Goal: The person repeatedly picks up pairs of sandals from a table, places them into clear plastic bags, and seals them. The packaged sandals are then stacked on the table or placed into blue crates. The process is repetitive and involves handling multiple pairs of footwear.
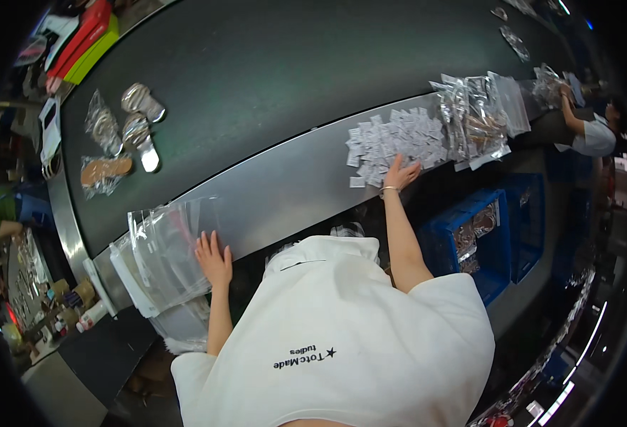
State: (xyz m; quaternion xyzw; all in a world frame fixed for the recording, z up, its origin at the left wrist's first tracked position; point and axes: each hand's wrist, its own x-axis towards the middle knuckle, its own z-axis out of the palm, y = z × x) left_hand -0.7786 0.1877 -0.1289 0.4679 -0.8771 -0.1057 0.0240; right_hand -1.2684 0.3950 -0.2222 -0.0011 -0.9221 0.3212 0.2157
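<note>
White sachets (391, 142) lie heaped on the metal desk (274, 192), the right hand (401, 173) at their near edge; whether it pinches one, I cannot tell. The left hand (214, 260), fingers spread, touches the clear plastic bags (164, 249). Stack and heap probably sit apart so each hand reaches one.

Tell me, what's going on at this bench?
A person in a white shirt has both hands at a metal ledge. The left hand lies at the edge of a stack of clear plastic bags, and the right hand is at a heap of small white packets. Right of the heap sits a pile of plastic-wrapped goods. On the dark surface beyond lie sandals, some in clear plastic.
</note>
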